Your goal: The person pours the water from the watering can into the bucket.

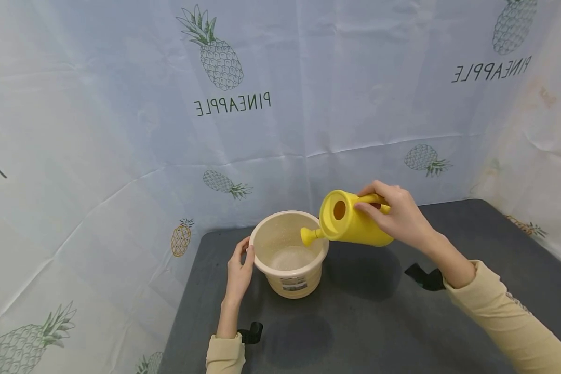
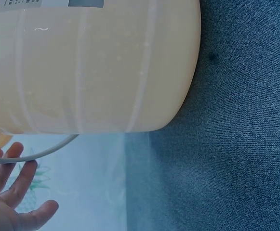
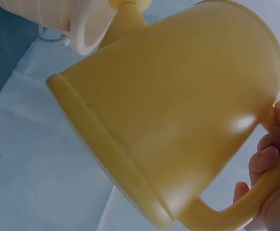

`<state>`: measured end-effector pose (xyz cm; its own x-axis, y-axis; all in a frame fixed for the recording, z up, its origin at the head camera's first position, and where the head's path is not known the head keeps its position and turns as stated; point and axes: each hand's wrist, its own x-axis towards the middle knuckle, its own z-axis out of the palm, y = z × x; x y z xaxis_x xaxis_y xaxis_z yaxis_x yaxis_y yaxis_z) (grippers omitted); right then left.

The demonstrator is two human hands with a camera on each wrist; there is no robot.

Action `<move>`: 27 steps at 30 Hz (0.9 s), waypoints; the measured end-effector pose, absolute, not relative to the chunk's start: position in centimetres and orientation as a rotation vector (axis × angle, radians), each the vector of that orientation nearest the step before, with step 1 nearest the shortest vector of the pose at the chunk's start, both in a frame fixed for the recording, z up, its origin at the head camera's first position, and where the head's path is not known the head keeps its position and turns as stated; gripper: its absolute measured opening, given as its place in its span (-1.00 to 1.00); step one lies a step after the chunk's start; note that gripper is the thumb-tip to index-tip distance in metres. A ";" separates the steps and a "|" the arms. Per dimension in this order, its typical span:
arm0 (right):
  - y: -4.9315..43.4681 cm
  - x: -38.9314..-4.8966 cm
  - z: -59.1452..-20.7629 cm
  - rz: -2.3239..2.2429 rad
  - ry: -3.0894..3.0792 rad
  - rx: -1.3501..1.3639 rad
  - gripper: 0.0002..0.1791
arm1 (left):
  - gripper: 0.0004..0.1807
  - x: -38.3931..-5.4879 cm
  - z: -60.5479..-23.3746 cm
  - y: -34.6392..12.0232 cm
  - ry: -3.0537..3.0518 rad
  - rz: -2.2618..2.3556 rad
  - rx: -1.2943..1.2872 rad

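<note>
A cream plastic bucket (image 1: pixel 310 278) stands upright on the dark table, a wire handle (image 2: pixel 53 149) hanging at its side. My left hand (image 1: pixel 239 270) is at the bucket's left side, its fingers extended and touching near the rim and handle. My right hand (image 1: pixel 402 215) grips the handle of a yellow watering can (image 1: pixel 362 228), held up off the table and tilted to the left. The can's spout (image 1: pixel 311 235) reaches over the bucket's right rim. Whether water flows from it cannot be made out. Pale speckles show on the bucket's inside.
The dark table (image 1: pixel 364 332) runs up to a hanging curtain (image 1: pixel 285 130) with pineapple prints behind and at both sides. A black strap (image 1: pixel 251 333) sits at the left wrist, another black strap (image 1: pixel 425 278) at the right wrist.
</note>
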<state>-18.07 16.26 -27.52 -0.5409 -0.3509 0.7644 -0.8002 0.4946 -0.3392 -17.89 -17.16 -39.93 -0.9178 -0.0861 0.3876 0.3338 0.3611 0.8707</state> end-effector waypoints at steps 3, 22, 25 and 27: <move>16.6 -18.0 -28.2 0.964 -2.092 0.910 -0.71 | -0.59 -17.9 -40.0 -17.2 -2.256 -1.577 -0.228; 17.7 -17.6 -30.9 1.148 -1.951 0.833 -0.67 | -0.60 -18.0 -40.1 -17.1 -2.245 -1.571 -0.265; 17.4 -17.1 -30.7 1.176 -1.939 0.821 -0.70 | -0.59 -18.0 -40.1 -17.1 -2.248 -1.569 -0.262; 17.5 -16.9 -30.8 1.190 -1.932 0.807 -0.71 | -0.59 -18.0 -40.1 -17.1 -2.252 -1.571 -0.258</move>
<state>-16.91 17.45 -30.82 -0.5473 -0.1375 0.8255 -0.7992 0.3787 -0.4668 -17.96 -17.10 -40.11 -0.9105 -0.0659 0.4082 0.3603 0.3576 0.8615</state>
